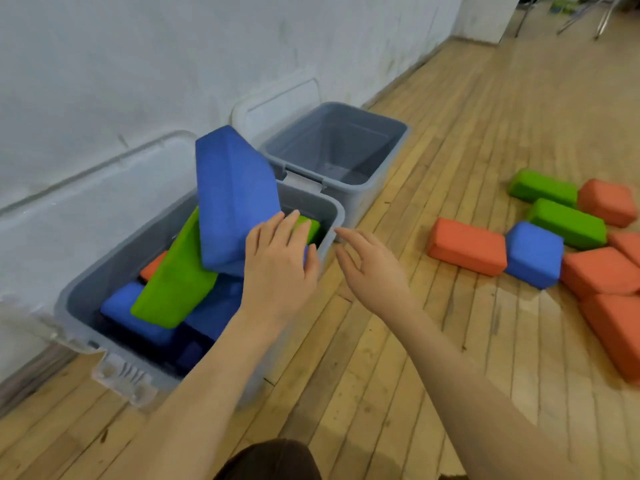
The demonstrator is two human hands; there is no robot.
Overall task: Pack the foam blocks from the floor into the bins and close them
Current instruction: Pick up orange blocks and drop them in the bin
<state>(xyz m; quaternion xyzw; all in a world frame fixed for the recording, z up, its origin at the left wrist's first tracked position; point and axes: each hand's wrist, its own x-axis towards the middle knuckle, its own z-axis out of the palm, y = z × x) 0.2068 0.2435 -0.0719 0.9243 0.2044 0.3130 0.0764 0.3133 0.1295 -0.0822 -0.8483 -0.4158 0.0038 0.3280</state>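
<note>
A large blue foam block [233,199] stands tilted in the near grey bin [334,213], leaning over a slanted green block [173,282]. My left hand [278,258] lies against the blue block's lower right edge with the fingers straight. A small green block [310,227] shows just past the fingertips. Blue and orange blocks lie deeper in the bin. My right hand [372,268] hovers beside the bin's right rim, fingers relaxed, holding nothing. A second grey bin [367,187] behind holds no blocks that I can see. Orange, green and blue blocks [535,254] lie on the floor at right.
Two translucent lids [277,98] lean against the white wall behind the bins. The wooden floor [381,375] runs between the bins and the block pile. Chair legs [588,15] stand at the far top right. The near bin's latch handle [121,379] juts toward me.
</note>
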